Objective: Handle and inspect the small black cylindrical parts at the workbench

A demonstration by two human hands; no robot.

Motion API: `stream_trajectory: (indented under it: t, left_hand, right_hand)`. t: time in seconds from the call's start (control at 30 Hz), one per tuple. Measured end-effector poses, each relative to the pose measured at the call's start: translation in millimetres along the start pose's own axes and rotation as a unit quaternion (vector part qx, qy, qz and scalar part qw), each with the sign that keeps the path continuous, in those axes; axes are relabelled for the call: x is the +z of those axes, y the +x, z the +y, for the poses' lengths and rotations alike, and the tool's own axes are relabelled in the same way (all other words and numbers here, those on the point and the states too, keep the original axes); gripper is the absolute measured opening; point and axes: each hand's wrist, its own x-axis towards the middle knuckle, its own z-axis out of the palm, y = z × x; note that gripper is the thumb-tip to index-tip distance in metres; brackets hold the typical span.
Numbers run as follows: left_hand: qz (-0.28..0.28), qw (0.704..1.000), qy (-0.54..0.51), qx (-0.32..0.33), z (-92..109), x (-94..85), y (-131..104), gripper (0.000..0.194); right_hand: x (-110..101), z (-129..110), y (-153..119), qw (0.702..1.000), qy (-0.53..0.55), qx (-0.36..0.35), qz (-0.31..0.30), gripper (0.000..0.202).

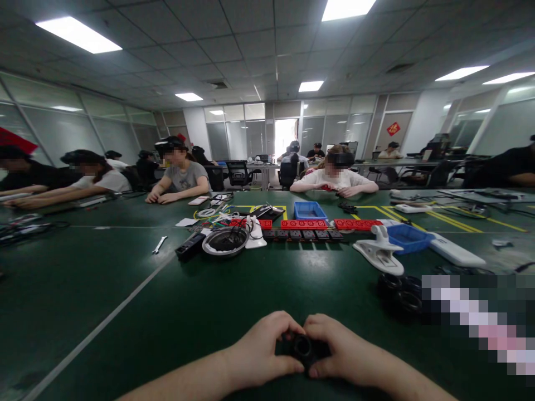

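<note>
Low in the head view, a small black round part point(303, 346) with a circular opening sits between my two hands. My left hand point(267, 345) grips it from the left, thumb below and fingers curled over the top. From the right, my right hand point(337, 346) pinches the same part, its thumb close to the other thumb. The underside and far side of the part are hidden by my fingers. Several larger black ring-shaped parts point(402, 295) lie on the green table point(167, 323) to the right of my hands.
Ahead stand a metal bowl point(225, 253) of dark bits, a white clip point(380, 253), red strips point(304, 224), blue trays point(310, 210) point(407, 236) and a black box point(190, 245). A wrench point(159, 245) lies left. Across the table sit people in headsets point(340, 178).
</note>
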Motion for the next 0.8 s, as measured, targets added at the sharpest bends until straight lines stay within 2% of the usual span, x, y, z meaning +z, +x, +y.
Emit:
stream_trajectory:
  t: [0.17, 0.4, 0.63, 0.73, 0.8]
  left_hand:
    - [0.008, 1.0, -0.006, -0.008, -1.2, 1.6, 0.7, 0.039]
    - [0.029, 0.999, 0.013, -0.039, -0.4, 9.3, 0.8, 0.04]
    - [0.078, 0.992, 0.04, -0.089, 2.6, 14.3, -0.6, 0.035]
    - [0.063, 0.994, 0.038, -0.078, 2.7, 10.7, 0.1, 0.035]
    - [0.041, 0.997, 0.035, -0.06, 1.1, 7.7, 0.1, 0.036]
  right_hand:
    - [6.3, 3.4, 3.5, 1.0, -0.011, 0.015, 0.015, 0.038]
    - [14.8, -3.5, 5.5, 0.993, -0.088, 0.058, 0.045, 0.046]
    - [30.3, -10.3, 6.6, 0.979, -0.149, 0.094, 0.103, 0.035]
    - [28.8, -12.3, 4.3, 0.978, -0.141, 0.114, 0.106, 0.048]
    - [24.0, -13.5, 1.4, 0.984, -0.117, 0.093, 0.097, 0.057]
